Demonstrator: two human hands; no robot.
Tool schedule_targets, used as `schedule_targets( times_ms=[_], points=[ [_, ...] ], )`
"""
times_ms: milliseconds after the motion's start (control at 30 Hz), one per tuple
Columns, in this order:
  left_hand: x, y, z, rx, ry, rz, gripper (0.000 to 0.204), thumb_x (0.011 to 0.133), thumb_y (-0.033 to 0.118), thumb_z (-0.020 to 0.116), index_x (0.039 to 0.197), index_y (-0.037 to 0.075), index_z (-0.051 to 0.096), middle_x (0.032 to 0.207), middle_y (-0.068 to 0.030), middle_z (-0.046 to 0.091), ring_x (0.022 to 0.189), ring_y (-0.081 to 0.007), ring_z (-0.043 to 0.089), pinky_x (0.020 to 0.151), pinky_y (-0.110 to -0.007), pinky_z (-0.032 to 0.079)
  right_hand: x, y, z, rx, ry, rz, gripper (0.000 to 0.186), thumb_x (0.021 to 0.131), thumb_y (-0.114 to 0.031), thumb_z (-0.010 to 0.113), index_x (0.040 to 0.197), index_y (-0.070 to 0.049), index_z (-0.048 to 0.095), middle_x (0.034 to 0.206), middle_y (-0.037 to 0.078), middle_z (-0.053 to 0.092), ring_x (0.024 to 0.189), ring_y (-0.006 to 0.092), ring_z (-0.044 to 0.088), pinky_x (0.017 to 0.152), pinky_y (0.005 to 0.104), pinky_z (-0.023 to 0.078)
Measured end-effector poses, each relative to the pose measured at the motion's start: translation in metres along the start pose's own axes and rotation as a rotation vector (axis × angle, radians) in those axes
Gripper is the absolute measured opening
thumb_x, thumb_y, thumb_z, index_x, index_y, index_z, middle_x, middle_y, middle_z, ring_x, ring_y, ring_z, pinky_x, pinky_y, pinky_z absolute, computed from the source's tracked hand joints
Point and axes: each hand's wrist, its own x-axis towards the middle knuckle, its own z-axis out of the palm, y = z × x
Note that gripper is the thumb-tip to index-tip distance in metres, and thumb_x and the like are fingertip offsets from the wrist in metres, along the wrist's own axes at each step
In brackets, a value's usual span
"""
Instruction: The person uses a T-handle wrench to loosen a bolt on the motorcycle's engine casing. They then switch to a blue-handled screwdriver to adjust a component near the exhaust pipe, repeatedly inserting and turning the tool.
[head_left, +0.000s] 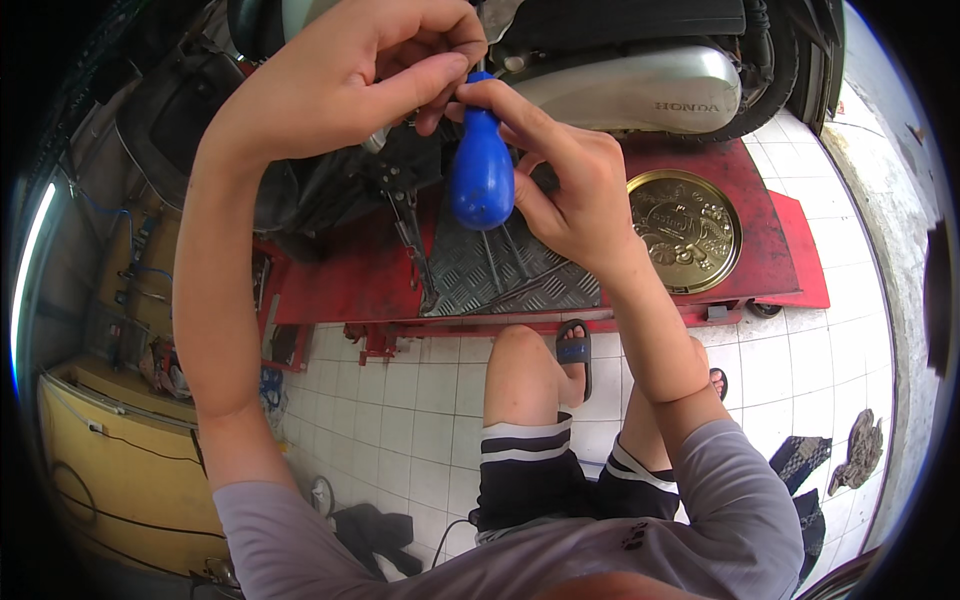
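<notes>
screwdriver handle: blue | lift platform: red | tread plate: grey, diamond pattern | round tin lid: gold, embossed | shorts: black, white stripes | floor tiles: white

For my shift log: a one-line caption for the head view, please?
Both hands, left hand and right hand, hold a blue-handled screwdriver above a red lift platform bearing a round brass tray.

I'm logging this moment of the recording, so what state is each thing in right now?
left hand: raised, fingers curled shut on the top of the blue-handled screwdriver.
right hand: wrapped around the blue-handled screwdriver, which is held upright with its handle down.
round brass tin lid: lying flat on the red lift platform.
motorbike: parked on the platform.
rags: crumpled on the tiled floor.
</notes>
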Motion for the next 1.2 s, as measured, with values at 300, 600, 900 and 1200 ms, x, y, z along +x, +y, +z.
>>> schedule_targets(
  times_ms=[300, 600, 900, 1200],
  points=[
    [-0.030, 0.023, 0.017, 0.432, 0.388, 0.125, 0.045, 0.072, -0.008, 0.056, 0.114, 0.006, 0.063, 0.107, -0.0098, 0.062, 0.086, -0.0155, 0.061, 0.067, -0.024, 0.045, 0.004, -0.004, -0.002, 0.080, 0.026, 0.022, 0.063, 0.072, -0.012, 0.074, 0.133, -0.016, 0.056, 0.091, 0.011, 0.071, 0.064, 0.0276, 0.064, 0.057, 0.0333, 0.051],
    [-0.047, 0.038, 0.080, 0.722, 0.494, 0.388, 0.040, 0.063, 0.004, 0.076, 0.103, 0.005, 0.073, 0.106, -0.0120, 0.062, 0.080, -0.0222, 0.060, 0.062, -0.029, 0.050, 0.002, -0.007, 0.004, 0.109, 0.066, 0.030, 0.068, 0.071, -0.005, 0.070, 0.136, -0.015, 0.053, 0.090, 0.012, 0.071, 0.069, 0.0261, 0.068, 0.057, 0.0315, 0.052],
    [-0.042, 0.022, 0.099, 0.742, 0.898, 0.329, 0.037, 0.067, 0.011, 0.088, 0.087, -0.001, 0.059, 0.069, -0.0044, 0.058, 0.047, -0.0098, 0.051, 0.042, -0.021, 0.042, 0.002, -0.023, 0.002, 0.096, 0.020, -0.005, 0.072, 0.071, -0.002, 0.070, 0.140, -0.011, 0.049, 0.096, 0.011, 0.071, 0.075, 0.0223, 0.070, 0.057, 0.0292, 0.054],
    [-0.036, 0.050, 0.096, 0.690, 1.162, -0.091, 0.041, 0.079, 0.020, 0.079, 0.064, 0.006, 0.043, 0.049, 0.0042, 0.039, 0.042, -0.0022, 0.031, 0.040, -0.020, 0.023, 0.003, -0.034, 0.006, 0.126, 0.050, -0.029, 0.075, 0.069, -0.002, 0.073, 0.139, -0.009, 0.049, 0.104, 0.012, 0.070, 0.073, 0.0219, 0.068, 0.059, 0.0284, 0.054]
  ],
)
